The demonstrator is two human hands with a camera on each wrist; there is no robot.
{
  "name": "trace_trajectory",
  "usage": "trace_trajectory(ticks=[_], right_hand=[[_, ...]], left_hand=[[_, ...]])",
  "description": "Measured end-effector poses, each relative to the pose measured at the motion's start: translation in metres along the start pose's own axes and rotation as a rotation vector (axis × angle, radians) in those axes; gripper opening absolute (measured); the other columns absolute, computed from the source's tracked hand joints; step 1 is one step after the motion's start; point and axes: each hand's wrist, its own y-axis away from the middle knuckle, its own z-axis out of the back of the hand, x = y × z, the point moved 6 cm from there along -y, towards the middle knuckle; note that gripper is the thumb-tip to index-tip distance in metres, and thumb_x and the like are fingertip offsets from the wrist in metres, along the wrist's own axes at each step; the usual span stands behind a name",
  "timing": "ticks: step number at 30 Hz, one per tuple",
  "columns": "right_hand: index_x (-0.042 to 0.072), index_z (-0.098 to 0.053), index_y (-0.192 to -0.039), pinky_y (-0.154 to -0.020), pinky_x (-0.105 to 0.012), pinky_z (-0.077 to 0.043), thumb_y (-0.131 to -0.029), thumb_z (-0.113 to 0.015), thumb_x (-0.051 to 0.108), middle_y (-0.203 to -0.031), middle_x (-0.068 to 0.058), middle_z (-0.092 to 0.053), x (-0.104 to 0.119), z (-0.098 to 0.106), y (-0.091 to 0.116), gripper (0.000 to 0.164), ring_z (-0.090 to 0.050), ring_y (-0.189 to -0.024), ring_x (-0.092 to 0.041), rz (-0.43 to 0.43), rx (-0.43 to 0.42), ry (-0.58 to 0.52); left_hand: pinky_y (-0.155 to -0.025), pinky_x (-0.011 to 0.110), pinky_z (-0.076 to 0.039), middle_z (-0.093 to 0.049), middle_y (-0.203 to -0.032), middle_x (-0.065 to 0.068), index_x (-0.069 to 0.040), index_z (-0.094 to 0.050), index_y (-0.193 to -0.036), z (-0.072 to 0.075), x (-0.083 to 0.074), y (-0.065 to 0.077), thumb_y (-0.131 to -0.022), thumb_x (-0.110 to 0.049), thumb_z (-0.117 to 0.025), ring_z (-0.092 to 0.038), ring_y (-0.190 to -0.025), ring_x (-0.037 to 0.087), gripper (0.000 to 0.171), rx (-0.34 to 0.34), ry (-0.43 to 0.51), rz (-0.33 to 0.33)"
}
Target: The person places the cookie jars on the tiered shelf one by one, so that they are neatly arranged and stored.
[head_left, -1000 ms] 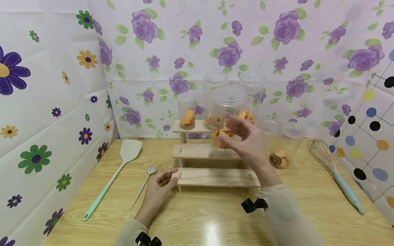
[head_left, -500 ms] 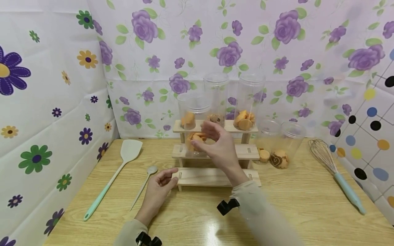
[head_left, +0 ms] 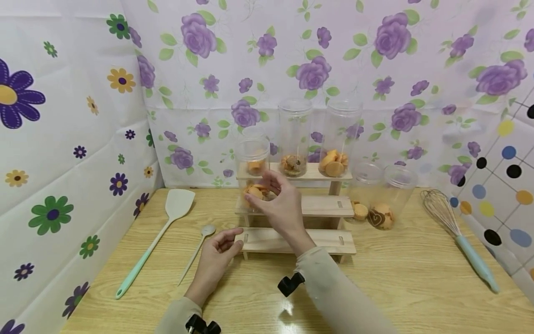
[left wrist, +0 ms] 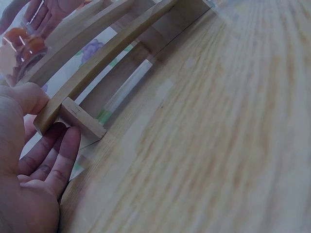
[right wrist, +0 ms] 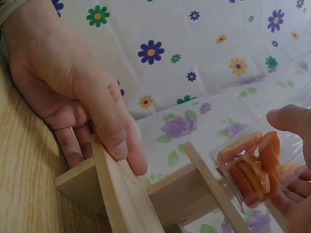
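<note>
My left hand [head_left: 214, 257] grips the left end of the lowest step of a three-tier wooden rack [head_left: 267, 240]. In the left wrist view the thumb lies above the board and the fingers [left wrist: 65, 160] are below it. With my right hand [head_left: 283, 208] I hold a clear jar [head_left: 252, 153] of orange-brown cookies, upright at the left end of the middle step. Whether its base touches the board, I cannot tell. Behind it a smaller cookie jar is partly hidden on the top step, beside a tall middle jar [head_left: 295, 134] and a tall right jar [head_left: 343, 134].
Two more cookie jars, a left one [head_left: 365, 190] and a right one [head_left: 394, 199], stand on the table right of the rack. Farther right lies a whisk [head_left: 467, 248]. On the left lie a white-headed spatula [head_left: 167, 222] and a small long-handled spoon [head_left: 200, 246].
The right hand has carried the jar leftward along the middle step to its left end, in front of the smaller jar. My left hand has stayed on the rack.
</note>
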Motion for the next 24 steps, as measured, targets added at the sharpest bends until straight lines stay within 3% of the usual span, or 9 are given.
trace_trajectory(ticks=[7,13,18,24], right_hand=[[-0.001,-0.069,-0.144,-0.103,-0.04,-0.063,-0.085,-0.101,0.014,-0.136,-0.013,-0.071,-0.0019,-0.0058,0.0009,0.069,-0.073,-0.123,-0.025,0.046,-0.056,0.039],[-0.001,-0.069,-0.144,-0.102,-0.04,-0.063,-0.086,-0.1,0.016,-0.135,-0.016,-0.07,-0.003,-0.0085,0.0025,0.068,-0.072,-0.125,-0.034,0.068,-0.066,0.067],[0.0,-0.068,-0.145,-0.105,-0.04,-0.062,-0.088,-0.099,0.019,-0.137,-0.019,-0.07,-0.0044,-0.0084,0.0034,0.068,-0.072,-0.126,-0.03,0.082,-0.071,0.117],[0.004,-0.068,-0.143,-0.107,-0.045,-0.059,-0.088,-0.1,0.026,-0.134,-0.012,-0.07,-0.0048,-0.0083,0.0051,0.068,-0.069,-0.124,-0.028,0.092,-0.09,0.223]], left_hand=[[-0.092,0.023,-0.057,-0.067,-0.131,0.016,-0.009,-0.079,-0.135,0.0003,-0.0013,0.0004,-0.105,-0.01,-0.08,-0.065,-0.11,0.021,0.03,0.002,-0.001,-0.002],[-0.091,0.022,-0.058,-0.067,-0.13,0.017,-0.008,-0.079,-0.135,0.0002,-0.0017,0.0002,-0.104,-0.009,-0.08,-0.065,-0.109,0.021,0.03,-0.002,0.002,-0.004],[-0.09,0.022,-0.058,-0.067,-0.131,0.017,-0.008,-0.079,-0.135,-0.0005,-0.0016,-0.0004,-0.104,-0.009,-0.08,-0.065,-0.108,0.02,0.03,0.001,0.006,-0.006],[-0.091,0.023,-0.058,-0.067,-0.132,0.017,-0.008,-0.079,-0.135,-0.0002,-0.0012,0.0001,-0.104,-0.01,-0.08,-0.065,-0.109,0.021,0.03,0.001,0.004,-0.004]])
